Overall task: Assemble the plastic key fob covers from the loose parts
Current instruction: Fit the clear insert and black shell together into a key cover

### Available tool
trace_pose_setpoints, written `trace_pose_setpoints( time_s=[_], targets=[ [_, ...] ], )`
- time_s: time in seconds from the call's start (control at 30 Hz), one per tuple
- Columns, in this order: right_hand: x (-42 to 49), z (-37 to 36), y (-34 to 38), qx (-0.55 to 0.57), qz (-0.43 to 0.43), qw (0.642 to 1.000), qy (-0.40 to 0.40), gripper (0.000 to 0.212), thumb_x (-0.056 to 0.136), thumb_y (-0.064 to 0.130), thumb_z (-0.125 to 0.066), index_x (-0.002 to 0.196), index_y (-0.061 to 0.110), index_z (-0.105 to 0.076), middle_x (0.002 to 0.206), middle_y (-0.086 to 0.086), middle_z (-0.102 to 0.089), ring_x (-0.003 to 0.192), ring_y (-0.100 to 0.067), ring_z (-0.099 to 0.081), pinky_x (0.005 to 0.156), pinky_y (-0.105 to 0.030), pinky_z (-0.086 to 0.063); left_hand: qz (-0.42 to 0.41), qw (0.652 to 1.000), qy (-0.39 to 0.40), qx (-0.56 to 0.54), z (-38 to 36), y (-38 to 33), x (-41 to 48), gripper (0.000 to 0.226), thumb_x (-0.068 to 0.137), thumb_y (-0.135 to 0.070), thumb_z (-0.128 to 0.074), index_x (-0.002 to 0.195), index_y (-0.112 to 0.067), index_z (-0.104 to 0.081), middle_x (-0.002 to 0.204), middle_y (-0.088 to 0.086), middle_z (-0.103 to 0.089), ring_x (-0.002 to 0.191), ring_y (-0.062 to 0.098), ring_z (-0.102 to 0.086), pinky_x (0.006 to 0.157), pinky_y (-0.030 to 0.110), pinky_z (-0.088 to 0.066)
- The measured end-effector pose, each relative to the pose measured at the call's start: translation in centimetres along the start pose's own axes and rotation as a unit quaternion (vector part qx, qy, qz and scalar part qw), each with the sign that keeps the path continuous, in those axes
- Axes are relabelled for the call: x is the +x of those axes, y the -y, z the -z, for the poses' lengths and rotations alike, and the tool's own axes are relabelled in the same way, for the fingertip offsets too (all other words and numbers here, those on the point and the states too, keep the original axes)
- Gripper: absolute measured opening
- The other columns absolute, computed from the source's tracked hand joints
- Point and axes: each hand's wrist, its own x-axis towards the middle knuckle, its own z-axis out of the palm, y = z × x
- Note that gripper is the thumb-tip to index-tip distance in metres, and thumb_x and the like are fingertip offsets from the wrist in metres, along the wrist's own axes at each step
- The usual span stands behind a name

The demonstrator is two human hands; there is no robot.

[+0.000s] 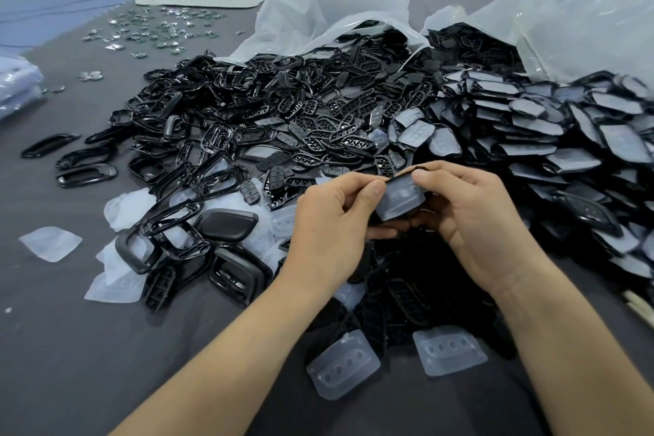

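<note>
Both hands meet just above the table's middle and hold one key fob cover, a black frame with a translucent clear pad set in it. My left hand pinches its left edge with thumb and fingers curled round it. My right hand grips its right side, the thumb on top of the pad. A wide heap of loose black frames and button pads spreads behind the hands. Two loose clear pads lie in front of my forearms.
Stacked fob parts with clear pads pile up at the right, spilling from white plastic bags. Small shiny metal pieces are scattered at the far left. Clear pads and black frames lie on the grey cloth at the left.
</note>
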Motion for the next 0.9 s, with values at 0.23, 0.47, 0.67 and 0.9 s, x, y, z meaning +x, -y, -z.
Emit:
trace_pose_setpoints(
  time_s=[0.23,0.47,0.67,0.9],
  targets=[
    [-0.27,-0.04,0.24,0.023,-0.025,0.999,-0.016,0.029,0.093,0.012,-0.054,0.069,0.003,-0.067,0.057,-0.007,-0.064,0.047,-0.013,-0.056,0.042,-0.02,-0.044,0.024,0.998,0.011,-0.057,0.18,-0.37,-0.16,0.023,0.1,-0.014,-0.046,0.096,-0.006,-0.067,0.07,0.004,-0.073,0.058,0.02,-0.071,0.053,0.019,-0.054],
    [-0.24,-0.17,0.19,0.027,-0.035,0.998,-0.051,0.032,0.093,0.012,-0.056,0.064,0.006,-0.068,0.057,-0.008,-0.065,0.046,-0.015,-0.057,0.041,-0.021,-0.043,0.037,0.995,0.02,-0.091,0.03,-0.51,-0.21,0.015,0.094,-0.017,-0.056,0.095,-0.007,-0.068,0.075,0.006,-0.074,0.059,0.021,-0.071,0.055,0.02,-0.055],
    [-0.2,-0.18,0.21,0.028,-0.025,0.998,-0.058,0.036,0.093,0.014,-0.057,0.061,0.007,-0.071,0.061,-0.011,-0.067,0.049,-0.017,-0.059,0.043,-0.022,-0.045,0.021,0.997,0.022,-0.077,0.09,-0.09,-0.05,0.011,0.087,-0.003,-0.065,0.095,-0.009,-0.069,0.075,0.004,-0.074,0.06,0.019,-0.071,0.058,0.019,-0.055],
    [-0.1,-0.16,0.21,0.028,-0.024,0.998,-0.055,0.037,0.094,0.014,-0.055,0.061,0.007,-0.072,0.064,-0.012,-0.069,0.052,-0.018,-0.061,0.045,-0.022,-0.047,0.014,0.997,0.023,-0.068,0.12,-0.06,0.03,0.014,0.088,0.001,-0.063,0.095,-0.01,-0.069,0.075,0.001,-0.073,0.063,0.019,-0.072,0.06,0.018,-0.055]
  ],
)
